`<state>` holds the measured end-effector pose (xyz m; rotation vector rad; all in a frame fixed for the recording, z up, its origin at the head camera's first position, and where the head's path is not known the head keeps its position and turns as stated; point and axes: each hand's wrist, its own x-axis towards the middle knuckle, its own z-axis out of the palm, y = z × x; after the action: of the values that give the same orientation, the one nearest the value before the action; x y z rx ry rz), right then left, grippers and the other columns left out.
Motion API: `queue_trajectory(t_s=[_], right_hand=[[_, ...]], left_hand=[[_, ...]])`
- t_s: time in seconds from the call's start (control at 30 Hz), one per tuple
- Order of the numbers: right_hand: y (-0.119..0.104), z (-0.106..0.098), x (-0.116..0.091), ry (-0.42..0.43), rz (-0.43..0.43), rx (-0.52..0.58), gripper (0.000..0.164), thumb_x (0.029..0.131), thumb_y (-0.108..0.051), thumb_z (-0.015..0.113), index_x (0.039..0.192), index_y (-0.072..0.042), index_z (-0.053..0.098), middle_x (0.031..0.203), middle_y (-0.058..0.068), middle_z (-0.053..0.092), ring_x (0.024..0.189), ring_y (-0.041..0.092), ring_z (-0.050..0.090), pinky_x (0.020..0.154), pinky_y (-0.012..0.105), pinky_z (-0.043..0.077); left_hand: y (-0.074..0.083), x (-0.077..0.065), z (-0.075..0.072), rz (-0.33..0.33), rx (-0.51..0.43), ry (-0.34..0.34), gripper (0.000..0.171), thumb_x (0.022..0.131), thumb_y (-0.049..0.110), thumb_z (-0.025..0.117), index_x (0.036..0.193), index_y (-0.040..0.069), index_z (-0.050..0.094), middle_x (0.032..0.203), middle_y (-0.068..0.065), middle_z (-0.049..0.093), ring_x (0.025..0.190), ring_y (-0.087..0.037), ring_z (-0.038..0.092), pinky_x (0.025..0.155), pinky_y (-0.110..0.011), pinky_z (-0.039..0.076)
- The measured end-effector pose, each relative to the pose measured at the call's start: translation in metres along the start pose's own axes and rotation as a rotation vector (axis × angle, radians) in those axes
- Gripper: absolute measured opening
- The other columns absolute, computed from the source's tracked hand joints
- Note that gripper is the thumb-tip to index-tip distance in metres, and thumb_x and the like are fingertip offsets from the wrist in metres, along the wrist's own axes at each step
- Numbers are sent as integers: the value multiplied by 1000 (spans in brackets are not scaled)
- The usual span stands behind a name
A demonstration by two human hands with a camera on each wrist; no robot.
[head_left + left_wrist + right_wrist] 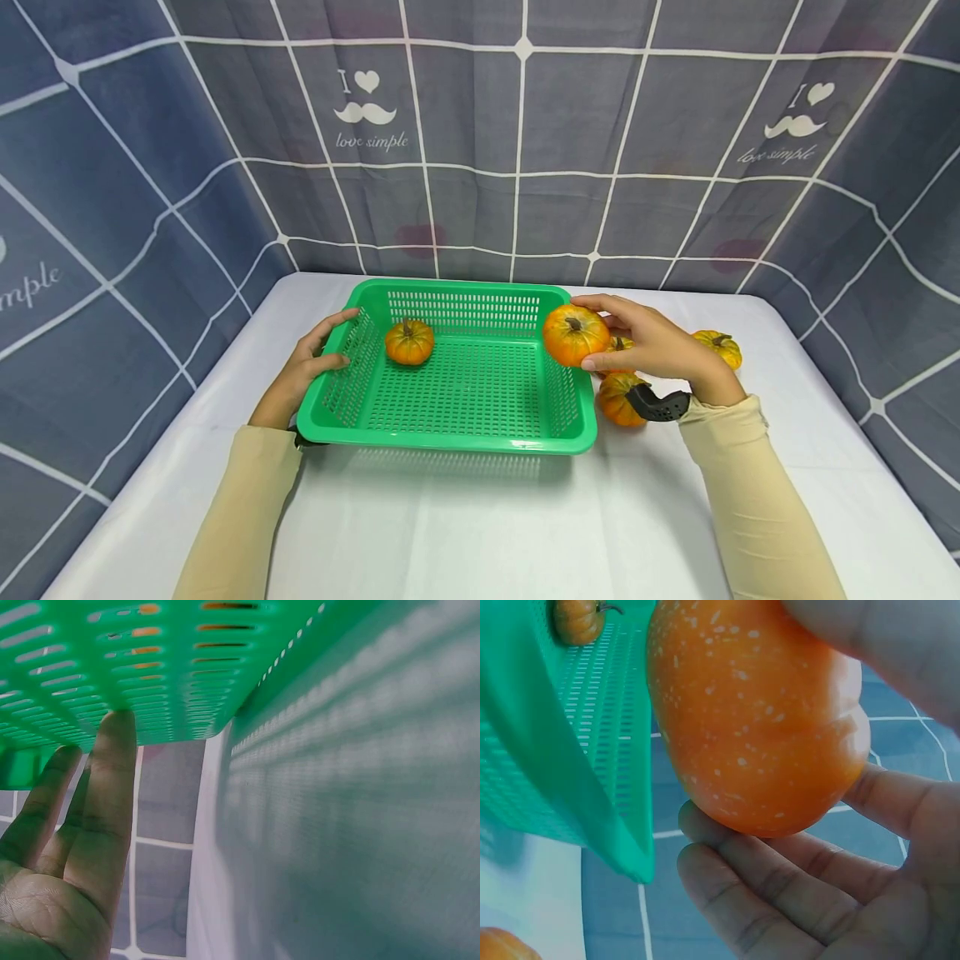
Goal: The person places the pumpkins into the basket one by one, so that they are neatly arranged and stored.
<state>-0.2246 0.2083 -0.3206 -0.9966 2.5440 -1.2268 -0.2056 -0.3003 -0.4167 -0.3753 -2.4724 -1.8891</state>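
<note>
A green plastic basket [465, 445] with slotted walls stands over the white table. Inside it, toward the left wall, sits a small orange pumpkin [409, 342]. My left hand [306, 367] holds the basket's left side, thumb over the rim; in the left wrist view its fingers [109, 795] lie against the slotted outer wall. My right hand [651, 340] grips another orange pumpkin [576, 335] between thumb and fingers, at the basket's right rim. The right wrist view shows this pumpkin [754, 720] close up, just beside the basket's edge [622, 851].
Right of the basket lie more pumpkins: one [619, 400] near my right wrist, one [621, 343] partly hidden behind the right hand, and a yellow-orange one [717, 346] farther right. A grey checked curtain [472, 208] surrounds the table [450, 533] at the back and sides.
</note>
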Motion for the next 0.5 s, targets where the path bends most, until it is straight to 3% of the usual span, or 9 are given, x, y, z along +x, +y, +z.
queue_trajectory(t_s=[0.13,0.27,0.33,0.5], right_hand=[[0,2,9,-29,32,46,76,90,-3,86,158,-1,50,146,18,62,121,36,68,99,33,57],[1,6,18,-46,34,54,74,91,-5,87,156,-1,51,149,20,59,126,41,66,106,50,54],[2,8,22,-52,30,30,74,91,-8,88,155,-2,52,150,21,59,129,43,64,111,55,50],[3,13,33,-83,23,-37,73,91,-12,88,155,-1,53,150,20,59,131,42,62,110,56,51]], left_hand=[[1,0,1,-1,-12,-3,79,89,-2,57,166,7,41,179,-16,19,162,-40,15,119,-62,25],[1,0,1,-7,-8,-9,79,90,-2,57,167,10,41,179,-15,20,158,-39,22,111,-47,32],[1,0,1,-3,-4,-11,79,90,-2,57,167,9,40,179,-15,19,160,-39,19,112,-48,31],[0,-1,0,1,-6,-10,80,89,-2,58,167,5,39,179,-16,16,164,-42,9,118,-68,22]])
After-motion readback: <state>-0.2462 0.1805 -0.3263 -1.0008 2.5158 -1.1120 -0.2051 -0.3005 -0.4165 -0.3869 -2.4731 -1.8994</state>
